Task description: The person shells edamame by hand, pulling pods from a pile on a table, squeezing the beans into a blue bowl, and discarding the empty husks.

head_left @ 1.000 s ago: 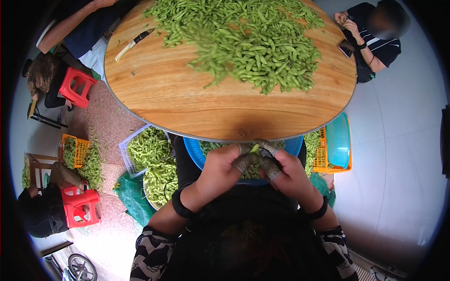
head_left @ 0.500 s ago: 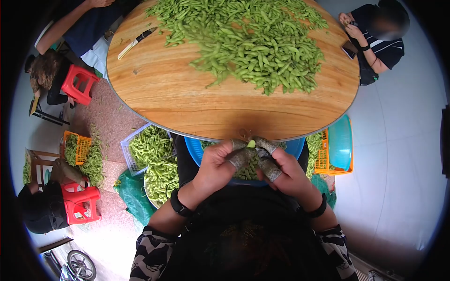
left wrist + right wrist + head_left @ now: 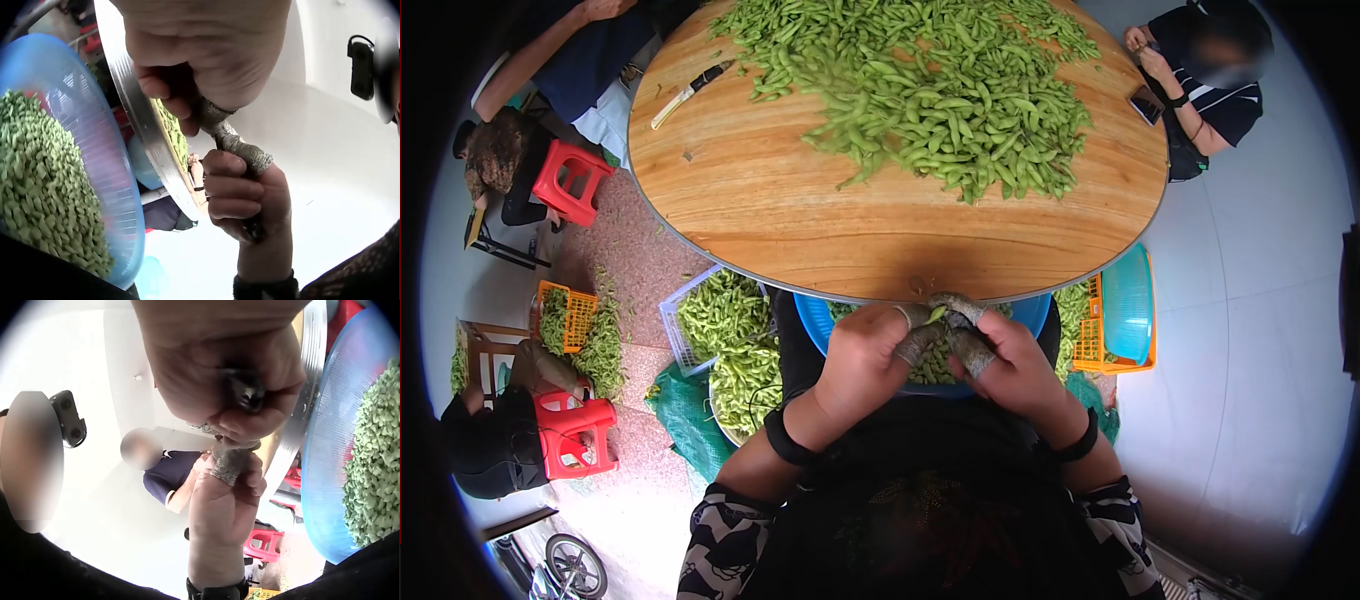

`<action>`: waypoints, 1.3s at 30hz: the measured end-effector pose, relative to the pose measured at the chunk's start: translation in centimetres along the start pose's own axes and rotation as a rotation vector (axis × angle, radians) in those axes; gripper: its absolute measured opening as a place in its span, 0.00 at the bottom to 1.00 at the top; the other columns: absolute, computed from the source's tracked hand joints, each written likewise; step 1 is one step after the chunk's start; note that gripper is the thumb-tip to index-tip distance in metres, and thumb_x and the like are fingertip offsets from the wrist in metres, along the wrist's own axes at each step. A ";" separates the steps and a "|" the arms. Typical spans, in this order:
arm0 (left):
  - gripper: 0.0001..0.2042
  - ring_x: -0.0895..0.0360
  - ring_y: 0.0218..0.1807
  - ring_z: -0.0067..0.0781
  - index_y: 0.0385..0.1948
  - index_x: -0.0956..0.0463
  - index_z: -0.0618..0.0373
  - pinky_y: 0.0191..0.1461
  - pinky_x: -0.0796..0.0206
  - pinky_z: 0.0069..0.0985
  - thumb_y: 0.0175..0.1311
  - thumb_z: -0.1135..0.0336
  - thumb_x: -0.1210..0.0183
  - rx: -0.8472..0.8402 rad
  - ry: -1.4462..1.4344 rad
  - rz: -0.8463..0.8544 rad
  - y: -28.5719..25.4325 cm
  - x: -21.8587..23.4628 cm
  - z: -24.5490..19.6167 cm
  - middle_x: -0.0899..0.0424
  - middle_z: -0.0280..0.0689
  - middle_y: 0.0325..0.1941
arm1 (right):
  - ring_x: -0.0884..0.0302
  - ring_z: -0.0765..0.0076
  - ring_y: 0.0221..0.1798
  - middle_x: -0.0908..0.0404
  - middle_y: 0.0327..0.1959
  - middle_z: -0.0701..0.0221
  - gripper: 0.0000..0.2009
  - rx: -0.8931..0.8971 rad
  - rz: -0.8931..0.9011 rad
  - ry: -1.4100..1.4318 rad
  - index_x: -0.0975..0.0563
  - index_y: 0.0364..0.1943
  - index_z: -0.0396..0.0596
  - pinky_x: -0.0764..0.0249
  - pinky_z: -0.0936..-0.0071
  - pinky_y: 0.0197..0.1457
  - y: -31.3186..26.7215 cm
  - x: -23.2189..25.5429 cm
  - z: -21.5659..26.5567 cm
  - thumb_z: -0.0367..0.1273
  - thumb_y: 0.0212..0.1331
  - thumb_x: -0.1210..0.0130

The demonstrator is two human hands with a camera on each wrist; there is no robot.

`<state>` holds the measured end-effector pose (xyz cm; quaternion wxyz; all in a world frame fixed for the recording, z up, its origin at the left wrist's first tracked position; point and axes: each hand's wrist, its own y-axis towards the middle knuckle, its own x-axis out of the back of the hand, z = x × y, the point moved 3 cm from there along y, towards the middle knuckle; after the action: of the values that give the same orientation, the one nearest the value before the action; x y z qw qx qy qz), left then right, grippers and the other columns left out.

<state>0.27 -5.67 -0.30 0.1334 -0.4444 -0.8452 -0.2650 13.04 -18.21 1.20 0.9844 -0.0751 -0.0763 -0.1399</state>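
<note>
Just off the near edge of the wooden table, both hands meet fingertip to fingertip. My left hand (image 3: 862, 352) pinches a green bean pod (image 3: 936, 314) between thumb and forefinger. Opposite it, my right hand (image 3: 1012, 360) has its wrapped thumb and forefinger close against the pod. Its other fingers curl round a dark handle (image 3: 247, 390) with a metal glint at its end; the rest of that tool is hidden. Greyish wrappings cover thumbs and forefingers. Below the hands, a blue basket (image 3: 130, 187) holds many shelled green beans (image 3: 50, 194).
A large heap of pods (image 3: 960, 110) covers the far part of the table (image 3: 800, 235). A black-handled knife (image 3: 690, 93) lies at its left, a phone (image 3: 1146, 105) at its right edge. Pod-filled crates (image 3: 690, 350) stand beside my legs. Other people sit around.
Half a second ago the fingertips were slightly apart with the pod's pale end sticking up. Now the right forefinger reaches over toward the left fingertips and the pod lies lower between them.
</note>
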 end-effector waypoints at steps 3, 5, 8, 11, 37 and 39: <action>0.08 0.21 0.32 0.24 0.41 0.21 0.60 0.34 0.28 0.23 0.60 0.73 0.38 0.078 -0.279 0.041 -0.4 -0.3 0.8 0.17 0.33 0.35 | 0.37 0.86 0.19 0.26 0.24 0.76 0.17 -0.317 0.119 0.516 0.30 0.56 0.47 0.40 0.85 0.20 0.5 0.3 0.2 0.25 0.62 0.53; 0.09 0.20 0.31 0.25 0.41 0.21 0.60 0.32 0.27 0.23 0.60 0.72 0.37 0.301 -0.739 0.088 -0.6 -0.5 1.4 0.17 0.34 0.35 | 0.41 0.87 0.17 0.28 0.23 0.76 0.16 -0.351 0.208 0.769 0.30 0.56 0.48 0.44 0.86 0.18 0.2 0.0 0.5 0.26 0.63 0.53; 0.08 0.22 0.32 0.20 0.39 0.21 0.62 0.36 0.28 0.20 0.59 0.73 0.37 0.551 -1.270 0.278 -0.6 -0.3 1.0 0.17 0.32 0.31 | 0.44 0.87 0.16 0.29 0.23 0.76 0.14 -0.367 0.303 0.999 0.30 0.54 0.47 0.48 0.86 0.16 0.3 -0.1 0.6 0.26 0.65 0.53; 0.09 0.21 0.33 0.20 0.41 0.21 0.62 0.36 0.28 0.21 0.60 0.70 0.37 0.256 -0.753 0.124 0.4 -0.4 0.5 0.17 0.30 0.32 | 0.43 0.86 0.16 0.30 0.23 0.75 0.13 -0.376 0.232 0.813 0.30 0.53 0.46 0.46 0.86 0.17 0.2 -0.2 1.3 0.27 0.66 0.54; 0.06 0.22 0.35 0.49 0.38 0.26 0.61 0.40 0.31 0.33 0.60 0.73 0.46 0.343 -0.446 0.410 0.4 0.6 -1.1 0.23 0.50 0.31 | 0.19 0.66 0.36 0.18 0.34 0.64 0.14 0.173 -0.096 -0.395 0.22 0.42 0.42 0.25 0.73 0.40 1.3 1.6 -0.2 0.27 0.49 0.39; 0.05 0.22 0.35 0.51 0.35 0.26 0.61 0.39 0.31 0.34 0.59 0.73 0.45 0.329 -0.360 0.308 -0.3 1.1 -0.6 0.23 0.50 0.30 | 0.19 0.60 0.37 0.19 0.35 0.62 0.14 0.168 -0.132 -0.609 0.22 0.42 0.41 0.25 0.70 0.40 1.0 1.4 -0.9 0.26 0.48 0.40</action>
<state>-0.57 -5.40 0.63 0.0902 -0.5798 -0.8095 -0.0175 14.79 -17.79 0.45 0.9079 -0.0267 -0.3834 -0.1676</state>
